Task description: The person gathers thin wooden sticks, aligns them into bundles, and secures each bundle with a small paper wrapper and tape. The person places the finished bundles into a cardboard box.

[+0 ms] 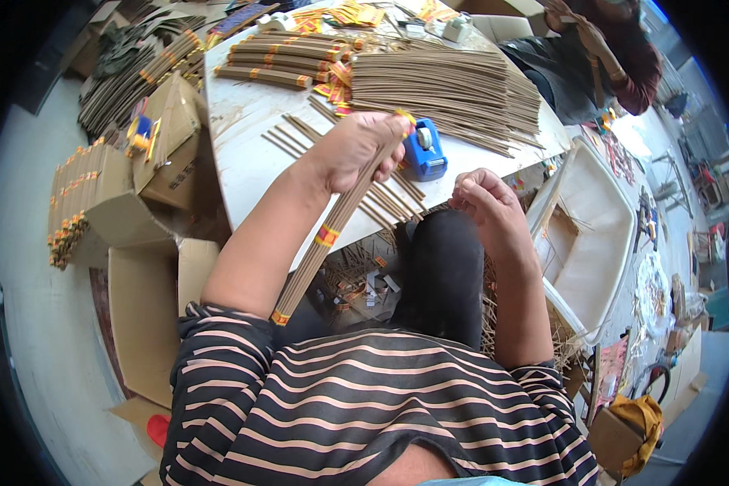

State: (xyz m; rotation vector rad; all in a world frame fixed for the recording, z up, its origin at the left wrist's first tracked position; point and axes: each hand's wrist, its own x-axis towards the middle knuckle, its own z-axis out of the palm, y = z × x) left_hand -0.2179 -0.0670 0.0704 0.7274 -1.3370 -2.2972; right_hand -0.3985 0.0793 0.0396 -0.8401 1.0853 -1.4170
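My left hand (pixel 350 152) is closed around a bundle of brown incense sticks (pixel 329 223) above the table's near edge. The bundle slants down toward my lap, with red and yellow paper bands at its upper end, middle and lower end. Just right of that hand stands a blue tape dispenser (pixel 429 162), partly behind the fingertips. My right hand (pixel 492 204) is raised near the dispenser, thumb and fingers pinched together; whatever may be between them is too small to make out. Loose incense sticks (pixel 387 201) lie under and beside the bundle on the white table (pixel 243 162).
A large pile of loose sticks (pixel 437 89) covers the table's right side; banded bundles (pixel 279 57) lie far left. Cardboard boxes (pixel 146 283) stand at left, a white tub (pixel 607 219) at right. Across the table, another person's hands (pixel 587 36) hold sticks.
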